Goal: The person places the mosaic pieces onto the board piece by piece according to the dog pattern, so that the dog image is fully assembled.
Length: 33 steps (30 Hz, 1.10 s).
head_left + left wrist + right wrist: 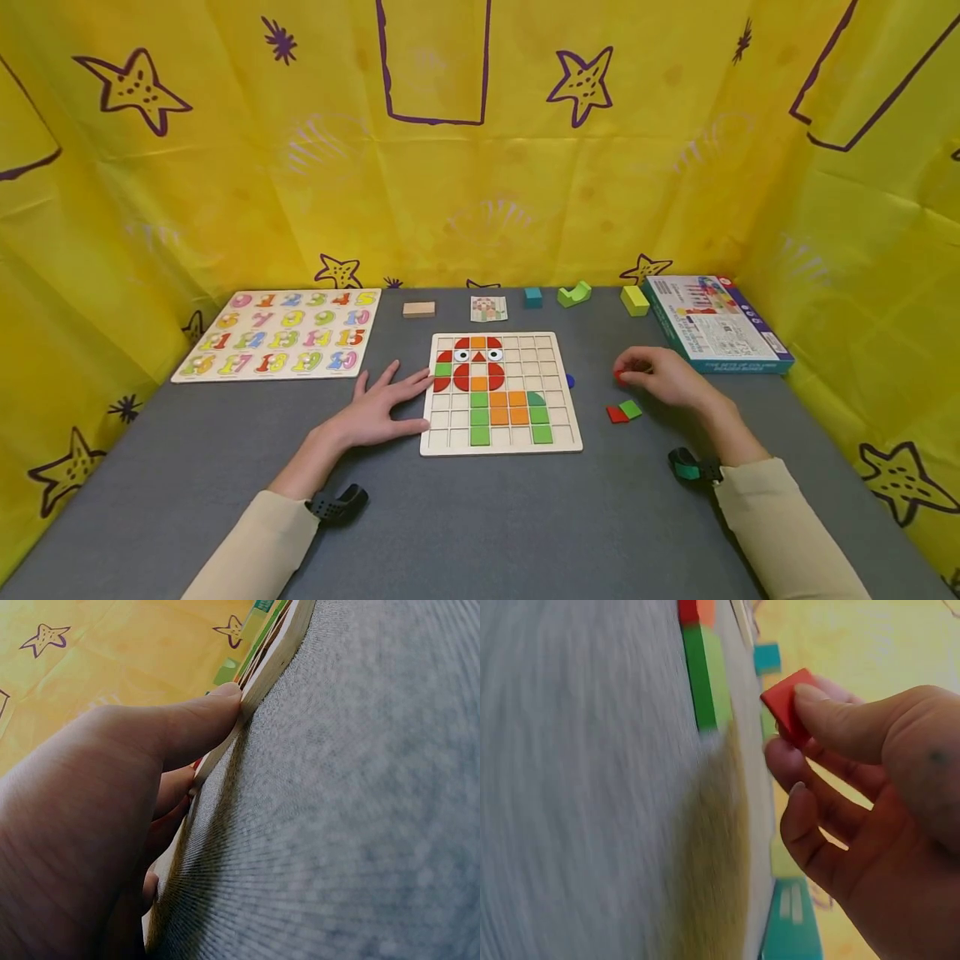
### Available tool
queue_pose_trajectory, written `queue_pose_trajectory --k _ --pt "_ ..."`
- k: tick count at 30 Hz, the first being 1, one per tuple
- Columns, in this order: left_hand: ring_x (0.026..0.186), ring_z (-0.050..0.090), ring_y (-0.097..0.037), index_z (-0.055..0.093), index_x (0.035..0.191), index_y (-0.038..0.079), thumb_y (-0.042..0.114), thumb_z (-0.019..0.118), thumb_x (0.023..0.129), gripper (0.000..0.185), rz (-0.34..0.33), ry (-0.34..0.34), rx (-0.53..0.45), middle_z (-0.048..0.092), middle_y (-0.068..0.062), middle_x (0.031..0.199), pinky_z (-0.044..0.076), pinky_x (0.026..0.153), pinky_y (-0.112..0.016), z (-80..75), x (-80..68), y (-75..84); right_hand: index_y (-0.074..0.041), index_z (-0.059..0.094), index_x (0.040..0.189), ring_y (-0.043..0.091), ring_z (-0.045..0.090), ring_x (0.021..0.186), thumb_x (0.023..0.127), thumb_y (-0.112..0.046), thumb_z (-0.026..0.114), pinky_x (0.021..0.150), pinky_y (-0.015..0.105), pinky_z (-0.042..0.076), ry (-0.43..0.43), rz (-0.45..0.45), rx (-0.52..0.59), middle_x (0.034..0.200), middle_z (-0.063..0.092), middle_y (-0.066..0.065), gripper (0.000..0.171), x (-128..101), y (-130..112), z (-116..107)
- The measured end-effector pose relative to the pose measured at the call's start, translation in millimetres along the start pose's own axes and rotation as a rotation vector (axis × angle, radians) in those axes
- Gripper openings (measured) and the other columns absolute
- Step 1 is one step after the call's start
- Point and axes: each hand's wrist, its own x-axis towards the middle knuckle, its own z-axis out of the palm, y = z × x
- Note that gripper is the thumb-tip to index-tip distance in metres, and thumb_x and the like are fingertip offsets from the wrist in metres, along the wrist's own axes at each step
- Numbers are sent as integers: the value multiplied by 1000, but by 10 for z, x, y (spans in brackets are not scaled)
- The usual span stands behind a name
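Right hand [663, 377] pinches a red tile [786, 705] off the worktop [480, 517]; left hand [382, 408], fingers flat, steadies the board [501, 446]; seemingly mid-pickup; placing needs an empty cell.

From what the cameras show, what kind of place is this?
Probably a staged play or recording booth: yellow star-print sheets wall in a grey table holding a wooden tile puzzle board, a number puzzle and a game box.
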Motion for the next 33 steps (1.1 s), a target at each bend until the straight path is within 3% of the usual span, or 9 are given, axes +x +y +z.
queue_pose_trajectory --k 16,25,33 --pt "151 2 -44 41 157 22 61 65 91 80 0 7 -3 30 1 164 -12 107 -72 8 -12 31 -7 69 104 22 58 82 96 -10 70 76 35 51 -59 -1 74 92 65 3 8 678 -663 445" --pt "151 1 -44 41 157 22 61 64 91 80 -1 7 3 29 1 164 -12 107 -72 9 -24 -1 -5 70 105 24 56 87 97 -8 68 77 34 49 -77 3 58 94 64 5 9 1112 -794 602" --pt "151 2 -45 41 157 21 61 64 92 79 6 18 9 31 1 163 -11 106 -73 10 -18 -8 -4 71 105 22 57 84 97 -8 67 78 35 49 -107 30 -6 93 66 5 9 1326 -893 728"
